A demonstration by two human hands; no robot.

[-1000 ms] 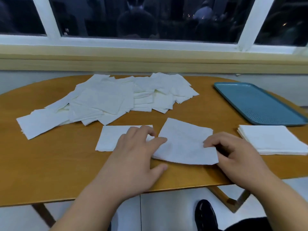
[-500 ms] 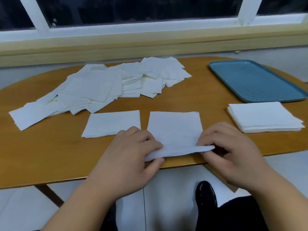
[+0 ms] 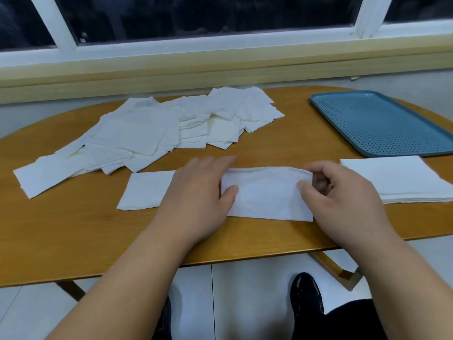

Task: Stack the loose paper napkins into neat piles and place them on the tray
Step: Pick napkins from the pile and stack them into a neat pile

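1 folded napkin [image 3: 267, 197], soft white crinkled paper, rectangular, lies near the wooden desk's [image 3: 73, 229] front edge. Left hand [image 3: 196, 192] presses its left end, fingers flat and blurred. Right hand [image 3: 343, 200] pinches its right end, fingers curled. Blue perforated tray [image 3: 382, 123] sits far right, with a squared pile [image 3: 397, 182] just in front.

I've got an oval wooden table [image 3: 73, 229] under a window [image 3: 196, 15] with dark glass, a white frame [image 3: 56, 28] and a beige ledge [image 3: 220, 69] below it. Under the table's near edge I see pale floor tiles [image 3: 245, 303], a wooden table leg [image 3: 335, 268] and a black shoe [image 3: 306, 295]. A second shoe [image 3: 166, 315] only partly shows, with dark trousers [image 3: 350, 320] bottom right.
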